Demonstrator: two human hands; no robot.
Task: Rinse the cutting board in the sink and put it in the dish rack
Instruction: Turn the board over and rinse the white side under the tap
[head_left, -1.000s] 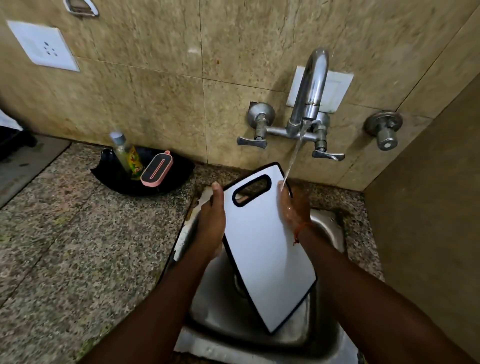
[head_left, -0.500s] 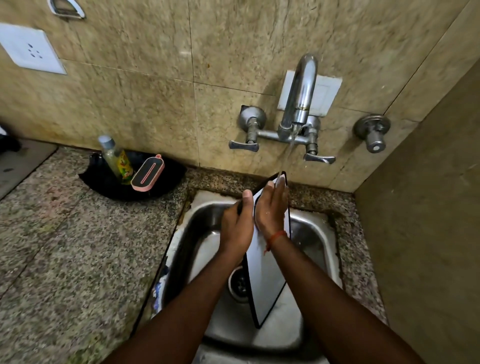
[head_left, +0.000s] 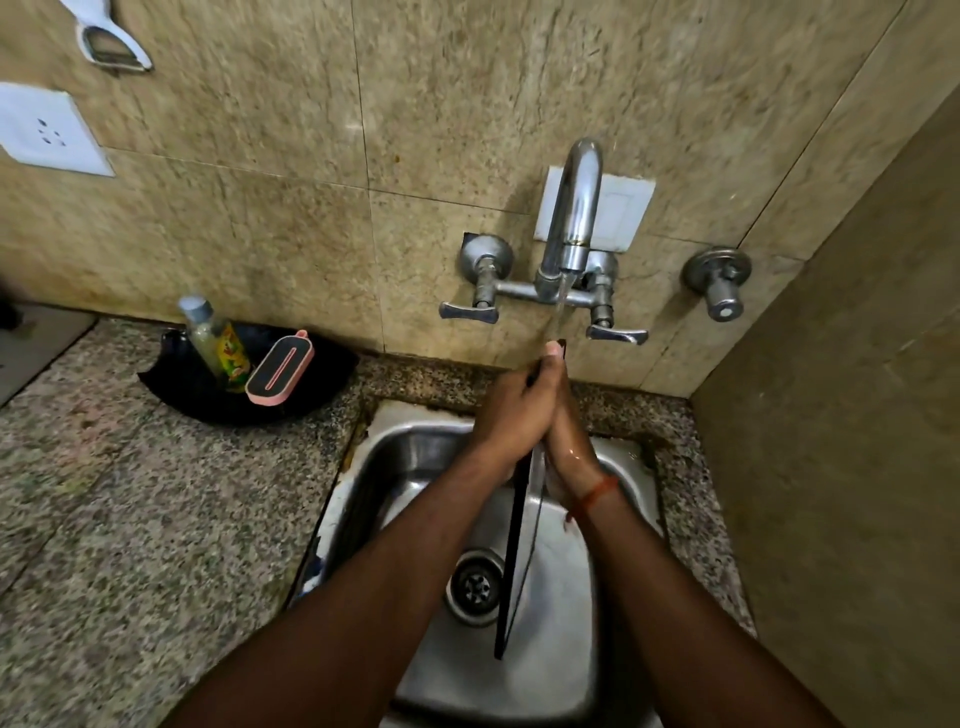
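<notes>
The white cutting board (head_left: 519, 545) with a black rim stands edge-on over the steel sink (head_left: 395, 467), so only its thin edge shows. My left hand (head_left: 511, 410) presses its left face near the top. My right hand (head_left: 569, 441), wet and with an orange thread at the wrist, lies flat against its right face. Water runs from the tap (head_left: 571, 228) onto the board's top edge and my fingertips. No dish rack is in view.
A black tray (head_left: 176, 384) on the granite counter (head_left: 156, 519) left of the sink holds a soap bottle (head_left: 213, 338) and a pink-edged scrubber (head_left: 280, 369). A side wall (head_left: 857, 467) stands close on the right. A drain (head_left: 475, 587) sits in the basin.
The board has turned from facing me to edge-on. My hands have come together on either side of it, under the running water.
</notes>
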